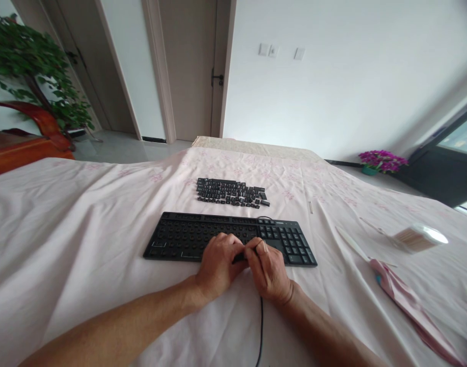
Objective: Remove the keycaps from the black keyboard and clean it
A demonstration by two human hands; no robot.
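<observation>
1. Nearest us, a black cable runs out from beneath the right hand over the pale floral cloth, seemingly left to trail because it is out of the way there.
2. Our left hand and right hand meet at the near edge of the keyboard, fingers curled inward and tips almost together. A dark bit shows between them; we cannot tell whether they pinch a small part or only the keyboard's edge. Bringing both hands together probably gives us finer control and steadies the board.
3. To our right lies a pink cloth, with a pale tapered strip reaching out of its far end, both apart from the keyboard and likely set aside within reach.
4. The keyboard lies flat on the floral cloth, squarely in front of us. It is black; its main block shows bare sockets, while the number pad on the right has its keys in place.
5. Beyond the pink cloth, a clear container of thin sticks rests on its side, also well apart from the board.
6. Just past the keyboard, loose keycaps lie grouped in rough rows, perhaps so that their order follows the layout. A small white stick lies to their right.
</observation>
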